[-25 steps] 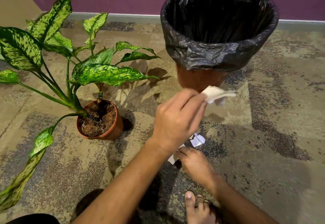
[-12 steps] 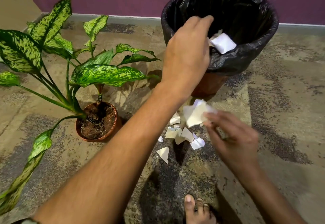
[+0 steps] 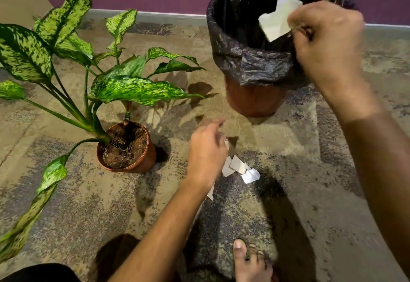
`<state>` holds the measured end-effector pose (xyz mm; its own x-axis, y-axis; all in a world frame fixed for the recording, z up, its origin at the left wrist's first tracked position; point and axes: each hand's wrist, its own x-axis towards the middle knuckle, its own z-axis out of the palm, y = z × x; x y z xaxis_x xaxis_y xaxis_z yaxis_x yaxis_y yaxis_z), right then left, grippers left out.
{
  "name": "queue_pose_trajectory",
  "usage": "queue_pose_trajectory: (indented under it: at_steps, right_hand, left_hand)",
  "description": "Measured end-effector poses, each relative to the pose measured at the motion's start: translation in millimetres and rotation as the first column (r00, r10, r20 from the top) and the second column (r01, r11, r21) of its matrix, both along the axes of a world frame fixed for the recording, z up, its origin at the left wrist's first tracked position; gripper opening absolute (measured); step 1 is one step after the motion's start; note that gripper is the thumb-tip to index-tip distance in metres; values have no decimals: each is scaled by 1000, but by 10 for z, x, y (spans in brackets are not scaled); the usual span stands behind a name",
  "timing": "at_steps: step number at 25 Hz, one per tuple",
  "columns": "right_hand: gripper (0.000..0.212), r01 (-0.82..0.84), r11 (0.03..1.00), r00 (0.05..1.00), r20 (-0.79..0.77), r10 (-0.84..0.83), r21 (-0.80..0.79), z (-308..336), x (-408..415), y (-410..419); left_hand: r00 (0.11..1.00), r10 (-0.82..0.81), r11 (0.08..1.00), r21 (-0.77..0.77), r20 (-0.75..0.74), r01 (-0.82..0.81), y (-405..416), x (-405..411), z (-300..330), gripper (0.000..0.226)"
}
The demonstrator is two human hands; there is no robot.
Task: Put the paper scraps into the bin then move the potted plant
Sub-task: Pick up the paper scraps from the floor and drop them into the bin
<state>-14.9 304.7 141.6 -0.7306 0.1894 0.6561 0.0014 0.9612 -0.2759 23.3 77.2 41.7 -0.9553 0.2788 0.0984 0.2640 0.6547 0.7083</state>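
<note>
Several scraps (image 3: 240,169) lie on the floor between plant (image 3: 124,146) and bin (image 3: 250,64), so we let the right hand (image 3: 326,44) drop its pinched scrap (image 3: 277,19) well inside, while the blurred left hand (image 3: 206,151), seemingly curled, gathers more.

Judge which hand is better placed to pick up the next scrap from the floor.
Left. The left hand hangs low, right beside the paper scraps on the floor, near the potted plant. The right hand is up at the bin, pinching a scrap over its opening.
</note>
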Motion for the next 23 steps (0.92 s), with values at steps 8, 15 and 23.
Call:
queue_pose_trajectory:
  at_steps: [8,15,23]
  right_hand:
    - [35,-71,993,997,-44,67,-93,-116,282,-236]
    - [53,-42,988,595,791,144,-148,-1490,1197,-791]
    - [76,-121,988,510,848,144,-95,-2236,1051,-1007]
  left_hand:
    - [885,-67,870,-409,460,278,-490,61,-880,84]
    - [893,-183,691,-593,411,414,-566,198,-1129,77]
    - [869,-142,817,-439,474,373,-563,342,-1201,30]
